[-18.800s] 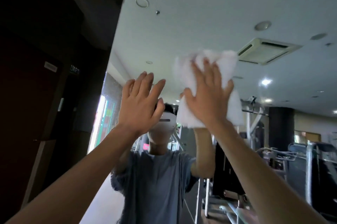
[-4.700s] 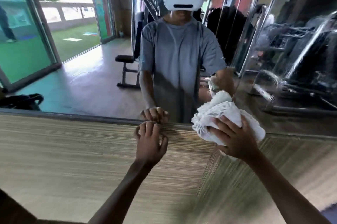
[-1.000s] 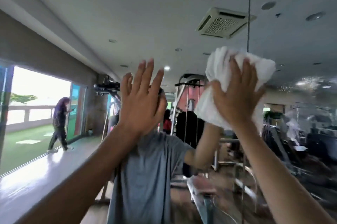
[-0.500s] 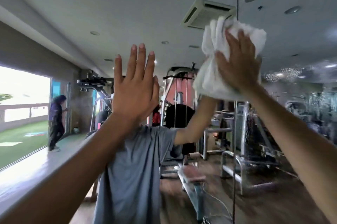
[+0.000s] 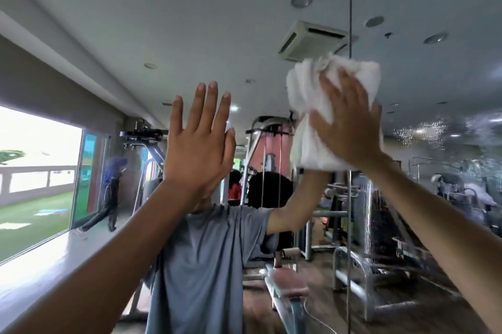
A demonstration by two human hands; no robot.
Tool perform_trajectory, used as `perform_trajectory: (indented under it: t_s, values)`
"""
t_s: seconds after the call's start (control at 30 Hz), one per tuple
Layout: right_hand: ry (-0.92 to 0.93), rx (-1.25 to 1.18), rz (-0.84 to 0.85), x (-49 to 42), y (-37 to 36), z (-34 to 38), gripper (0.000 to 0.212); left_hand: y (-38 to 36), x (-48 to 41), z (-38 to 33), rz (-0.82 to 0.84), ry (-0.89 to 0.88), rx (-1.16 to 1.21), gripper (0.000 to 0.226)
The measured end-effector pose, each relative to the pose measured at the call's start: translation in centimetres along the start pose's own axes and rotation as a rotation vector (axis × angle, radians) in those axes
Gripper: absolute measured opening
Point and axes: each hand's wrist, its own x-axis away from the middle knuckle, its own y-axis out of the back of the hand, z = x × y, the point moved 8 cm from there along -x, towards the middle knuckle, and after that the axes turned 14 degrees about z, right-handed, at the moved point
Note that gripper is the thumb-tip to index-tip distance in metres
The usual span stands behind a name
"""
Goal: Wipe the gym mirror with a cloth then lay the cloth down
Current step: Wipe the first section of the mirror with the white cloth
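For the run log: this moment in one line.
step: wiping | right hand presses cloth on mirror | left hand open, raised

Cloth [image 5: 307, 143] white, plain. Reflected shirt [image 5: 206, 265] grey-blue; ceiling [image 5: 190, 21] pale grey. Bench pad [image 5: 288, 282] dull pink, grass [image 5: 32, 214] green.

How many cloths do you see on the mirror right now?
1: a white cloth pressed high on the mirror under the right hand. The left hand is bare.

The right hand [image 5: 350, 130] slid the cloth [image 5: 307, 119] lower.
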Motion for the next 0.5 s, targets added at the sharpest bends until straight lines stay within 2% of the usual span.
perform_trajectory:
  t_s: [0.07, 0.13, 0.2, 0.3, 0.37, 0.4, 0.43, 0.5]
  values:
    - [-0.175, -0.145, -0.031, -4.3, 1.6, 0.1, 0.066, 0.1, 0.0, 0.0, -0.014, 0.006, -0.007, 0.061]
    - [-0.217, -0.163, -0.053, -6.9, 2.2, 2.7, 0.065, 0.2, 0.1, 0.0, -0.03, -0.004, -0.007, 0.061]
    - [-0.076, -0.066, -0.083, -6.5, 1.7, 6.4, 0.065, 0.4, 0.1, 0.0, -0.039, -0.005, -0.001, 0.06]
    - [0.298, 0.089, -0.1, -1.4, 0.1, 9.6, 0.068, 0.4, 0.1, 0.1, -0.045, -0.007, -0.015, 0.06]
    - [0.497, 0.157, -0.049, 1.6, -1.0, 8.5, 0.07, 0.3, 0.1, 0.1, -0.047, -0.004, -0.019, 0.06]
    - [0.515, 0.172, -0.027, 2.0, -1.1, 6.9, 0.07, 0.3, 0.1, 0.0, -0.044, -0.001, -0.016, 0.06]
    - [0.467, 0.163, -0.019, 1.6, -0.8, 4.9, 0.069, 0.1, 0.1, -0.1, -0.033, 0.005, -0.015, 0.061]
    - [0.228, 0.075, -0.058, -1.4, 0.6, 1.3, 0.067, -0.1, 0.1, -0.2, -0.01, 0.019, -0.021, 0.062]
